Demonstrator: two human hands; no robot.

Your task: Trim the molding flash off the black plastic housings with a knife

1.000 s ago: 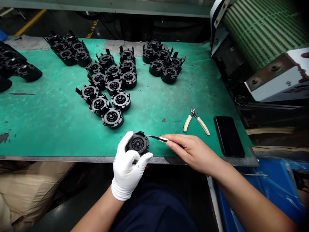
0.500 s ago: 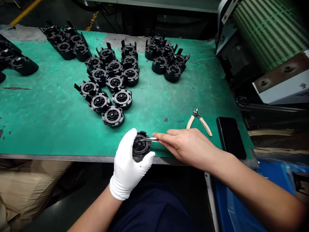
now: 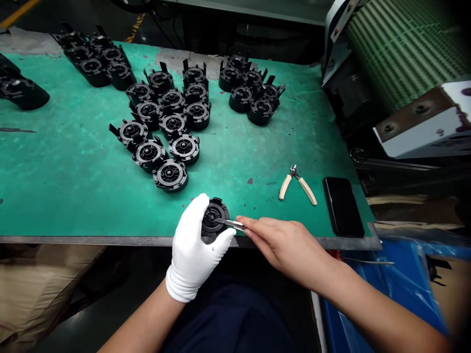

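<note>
My left hand point(image 3: 193, 247), in a white glove, grips a round black plastic part point(image 3: 212, 215) at the bench's front edge. Its ribbed face is turned up, with the thumb and fingers around the rim. Bare, my right hand point(image 3: 281, 240) pinches a slim tool with a thin pointed metal blade point(image 3: 230, 223), which looks like a hobby knife. The blade's tip lies over the middle of the part's face; whether it touches cannot be made out. Most of the handle is hidden by my fingers.
Several similar black parts point(image 3: 170, 175) stand in groups on the green bench mat point(image 3: 235, 162). Side cutters point(image 3: 297, 184) with cream handles and a black phone point(image 3: 343, 207) lie on the right. Beyond them is a machine with a green ribbed roll point(image 3: 401, 49). Someone's tan-clothed leg point(image 3: 40, 289) shows at left.
My right hand and the blade have moved down, and the blade now slants up toward the part's centre. The left hand still holds the part. The view has shifted slightly.
</note>
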